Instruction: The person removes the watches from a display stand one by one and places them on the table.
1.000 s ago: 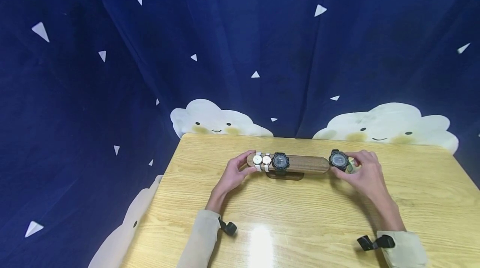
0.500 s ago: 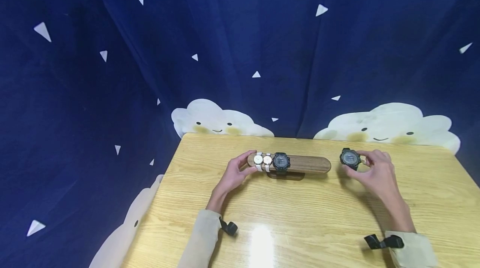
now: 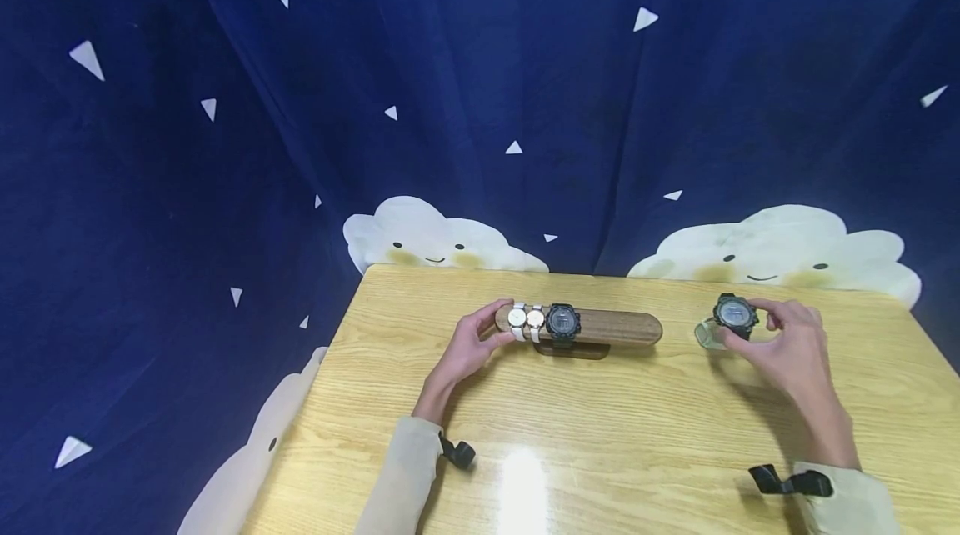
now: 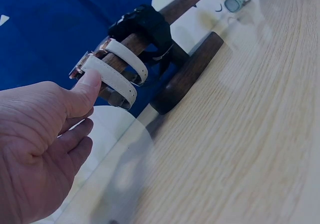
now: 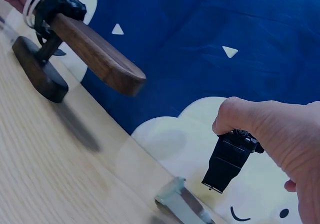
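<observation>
My left hand (image 3: 475,343) grips the left end of a wooden watch stand (image 3: 618,327), its thumb against a white-strapped watch (image 3: 517,317). Beside that one, another white watch (image 3: 535,319) and a black watch (image 3: 562,322) sit around the bar. Off to the right, my right hand (image 3: 797,349) pinches a second black watch (image 3: 735,314) between thumb and fingers; in the right wrist view its black strap (image 5: 228,163) hangs down with a free end. A pale green watch (image 3: 705,335) lies on the table just left of and below the held one.
The light wood table (image 3: 600,435) ends at a blue curtain (image 3: 480,85) printed with clouds and triangles. The stand's dark base (image 4: 187,73) rests on the table beneath the bar.
My right hand has moved right with the black watch, away from the stand's right end, and the pale green watch now shows to its left. The left hand stays in place.
</observation>
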`<action>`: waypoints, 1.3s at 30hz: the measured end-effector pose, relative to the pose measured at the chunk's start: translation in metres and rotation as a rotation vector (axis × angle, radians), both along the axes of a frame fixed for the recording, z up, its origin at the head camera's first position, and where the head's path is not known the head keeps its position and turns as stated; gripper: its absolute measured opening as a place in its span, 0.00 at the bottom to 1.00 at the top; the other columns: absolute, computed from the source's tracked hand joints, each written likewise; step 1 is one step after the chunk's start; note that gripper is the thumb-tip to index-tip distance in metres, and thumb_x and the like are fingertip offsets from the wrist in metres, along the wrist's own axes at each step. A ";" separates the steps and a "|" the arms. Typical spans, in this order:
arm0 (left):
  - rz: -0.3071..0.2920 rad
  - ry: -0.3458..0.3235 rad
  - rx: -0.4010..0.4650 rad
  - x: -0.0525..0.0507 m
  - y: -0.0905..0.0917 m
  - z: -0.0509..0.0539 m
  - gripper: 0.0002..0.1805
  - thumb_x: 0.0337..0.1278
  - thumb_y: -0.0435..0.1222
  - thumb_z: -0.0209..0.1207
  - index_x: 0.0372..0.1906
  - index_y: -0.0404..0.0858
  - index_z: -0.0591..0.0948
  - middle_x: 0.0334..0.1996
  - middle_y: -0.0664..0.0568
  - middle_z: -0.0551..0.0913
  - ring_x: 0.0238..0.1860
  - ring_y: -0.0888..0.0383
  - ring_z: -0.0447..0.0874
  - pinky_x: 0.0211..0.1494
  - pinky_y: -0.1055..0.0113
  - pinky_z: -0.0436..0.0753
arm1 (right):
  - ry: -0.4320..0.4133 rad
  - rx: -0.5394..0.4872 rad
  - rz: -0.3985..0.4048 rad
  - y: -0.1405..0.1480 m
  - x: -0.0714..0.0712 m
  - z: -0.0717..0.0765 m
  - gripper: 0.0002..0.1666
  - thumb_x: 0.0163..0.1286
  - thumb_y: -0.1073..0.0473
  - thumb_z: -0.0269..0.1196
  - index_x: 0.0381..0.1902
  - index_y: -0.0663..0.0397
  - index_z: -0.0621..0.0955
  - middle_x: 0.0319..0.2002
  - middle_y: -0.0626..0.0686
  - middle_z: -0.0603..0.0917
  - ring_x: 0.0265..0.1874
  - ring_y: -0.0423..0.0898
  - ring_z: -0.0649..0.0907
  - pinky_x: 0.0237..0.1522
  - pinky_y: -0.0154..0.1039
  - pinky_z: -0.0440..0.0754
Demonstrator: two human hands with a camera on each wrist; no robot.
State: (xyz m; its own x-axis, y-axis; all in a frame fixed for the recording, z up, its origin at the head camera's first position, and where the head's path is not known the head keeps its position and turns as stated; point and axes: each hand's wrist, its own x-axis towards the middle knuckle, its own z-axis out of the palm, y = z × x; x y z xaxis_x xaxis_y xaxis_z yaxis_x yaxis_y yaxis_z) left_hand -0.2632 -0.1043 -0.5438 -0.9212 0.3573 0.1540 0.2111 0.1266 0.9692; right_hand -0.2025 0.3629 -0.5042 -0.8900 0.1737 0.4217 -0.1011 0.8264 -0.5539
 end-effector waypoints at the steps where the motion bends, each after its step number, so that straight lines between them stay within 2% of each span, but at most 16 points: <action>1: 0.000 0.000 0.000 0.000 0.000 0.000 0.34 0.62 0.25 0.66 0.74 0.34 0.73 0.70 0.39 0.76 0.72 0.41 0.74 0.71 0.60 0.78 | -0.007 0.000 -0.005 0.002 0.001 0.000 0.35 0.51 0.56 0.81 0.55 0.65 0.83 0.34 0.57 0.71 0.38 0.51 0.64 0.32 0.39 0.57; 5: -0.001 -0.003 0.002 0.000 0.000 0.000 0.34 0.62 0.25 0.66 0.74 0.32 0.72 0.71 0.39 0.76 0.72 0.40 0.73 0.71 0.61 0.78 | -0.035 0.016 -0.034 0.011 0.002 0.001 0.36 0.52 0.55 0.81 0.56 0.67 0.82 0.36 0.60 0.72 0.39 0.53 0.65 0.33 0.40 0.58; 11: -0.008 0.001 0.002 -0.001 0.000 -0.001 0.34 0.62 0.25 0.66 0.74 0.36 0.73 0.71 0.40 0.76 0.73 0.41 0.73 0.70 0.63 0.78 | -0.061 0.024 -0.064 0.024 0.005 -0.002 0.38 0.52 0.55 0.81 0.57 0.70 0.80 0.37 0.62 0.73 0.40 0.55 0.65 0.33 0.41 0.59; 21: -0.008 0.002 0.000 0.000 -0.001 -0.001 0.34 0.62 0.25 0.67 0.74 0.37 0.74 0.71 0.39 0.76 0.73 0.41 0.73 0.70 0.64 0.79 | -0.140 0.072 -0.107 0.040 0.009 -0.008 0.43 0.54 0.48 0.80 0.59 0.71 0.78 0.39 0.64 0.73 0.41 0.61 0.66 0.34 0.45 0.59; 30: -0.013 -0.007 0.022 -0.001 0.000 -0.002 0.34 0.62 0.24 0.66 0.74 0.32 0.71 0.71 0.38 0.75 0.72 0.39 0.73 0.69 0.62 0.80 | -0.209 0.114 -0.144 0.049 0.007 -0.012 0.47 0.55 0.44 0.78 0.60 0.73 0.77 0.40 0.68 0.74 0.43 0.66 0.67 0.36 0.49 0.61; 39: -0.010 -0.010 0.009 0.000 0.000 -0.001 0.34 0.62 0.24 0.66 0.74 0.38 0.74 0.71 0.38 0.76 0.72 0.40 0.73 0.69 0.63 0.80 | -0.232 0.142 -0.141 0.055 0.005 -0.017 0.47 0.54 0.45 0.78 0.60 0.73 0.77 0.41 0.70 0.76 0.44 0.69 0.68 0.38 0.55 0.62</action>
State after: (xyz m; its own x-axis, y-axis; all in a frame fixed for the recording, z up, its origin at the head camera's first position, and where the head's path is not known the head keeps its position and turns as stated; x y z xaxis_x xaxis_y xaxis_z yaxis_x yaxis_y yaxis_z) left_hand -0.2634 -0.1047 -0.5444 -0.9193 0.3647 0.1481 0.2027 0.1160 0.9723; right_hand -0.1973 0.4177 -0.5208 -0.9366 0.2565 0.2388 0.1362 0.8942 -0.4264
